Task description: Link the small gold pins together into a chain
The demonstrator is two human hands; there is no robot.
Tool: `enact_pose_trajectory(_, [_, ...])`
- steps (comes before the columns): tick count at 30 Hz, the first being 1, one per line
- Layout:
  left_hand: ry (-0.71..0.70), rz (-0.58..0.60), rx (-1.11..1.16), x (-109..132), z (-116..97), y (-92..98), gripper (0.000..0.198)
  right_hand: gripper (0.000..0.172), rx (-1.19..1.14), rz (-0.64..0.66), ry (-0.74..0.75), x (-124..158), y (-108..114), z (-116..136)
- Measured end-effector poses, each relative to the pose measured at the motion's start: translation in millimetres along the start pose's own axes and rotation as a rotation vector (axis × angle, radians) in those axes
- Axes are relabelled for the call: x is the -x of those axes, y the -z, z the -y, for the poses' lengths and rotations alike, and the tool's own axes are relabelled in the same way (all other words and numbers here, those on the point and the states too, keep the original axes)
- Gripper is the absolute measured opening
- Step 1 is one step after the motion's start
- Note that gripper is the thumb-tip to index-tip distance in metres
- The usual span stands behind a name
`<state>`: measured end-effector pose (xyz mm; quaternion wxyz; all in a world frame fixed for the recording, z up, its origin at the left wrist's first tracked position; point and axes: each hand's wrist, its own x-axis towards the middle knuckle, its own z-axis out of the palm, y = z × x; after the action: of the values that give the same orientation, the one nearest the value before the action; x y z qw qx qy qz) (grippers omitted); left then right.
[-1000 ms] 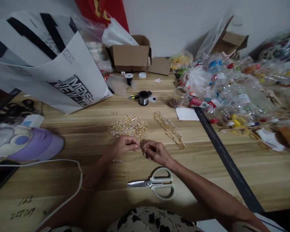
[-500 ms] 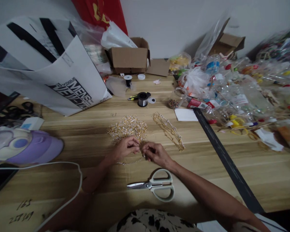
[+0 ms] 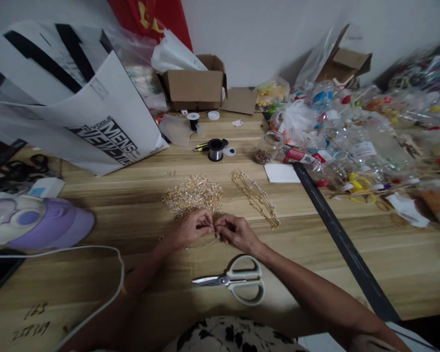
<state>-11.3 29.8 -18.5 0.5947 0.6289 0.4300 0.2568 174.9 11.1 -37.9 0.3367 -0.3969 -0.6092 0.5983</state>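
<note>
My left hand (image 3: 193, 227) and my right hand (image 3: 238, 233) meet at the near edge of a pile of gold and clear beaded pieces (image 3: 193, 193). Thumb and fingers are pinched on both sides, with the fingertips almost touching. A thin beaded chain (image 3: 202, 245) runs from the right fingertips down to the table and leftward under the left hand. Whatever tiny part the left fingers pinch is too small to make out. Below the hands lie scissors (image 3: 229, 280) with pale handles, blades pointing left. Several gold chains (image 3: 256, 200) lie stretched out at the right of the pile.
Behind the pile stand a wire spool (image 3: 216, 150) and a jar of beads (image 3: 266, 149). Plastic bottles and bags (image 3: 352, 132) crowd the right side. A large paper bag (image 3: 106, 117) and a purple cap-shaped item (image 3: 62, 222) are on the left, near a white cable (image 3: 121, 274).
My left hand has shifted slightly, its fingertips coming closer to the right ones and closing into a tighter pinch. The right hand stays nearly still; the scissors have not moved.
</note>
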Motion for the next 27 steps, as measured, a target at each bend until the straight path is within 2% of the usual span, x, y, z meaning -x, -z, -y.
enact_pose_trajectory(21, [-0.074,-0.016,-0.119,1.4,-6.6,-10.0,0.013,0.012,0.113,0.003,0.044,1.3,-1.3,-1.5])
enact_pose_trajectory(27, [-0.122,-0.027,-0.184,-0.1,1.0,-10.2,0.012,0.010,0.157,0.009,0.058,1.5,-1.6,-2.5])
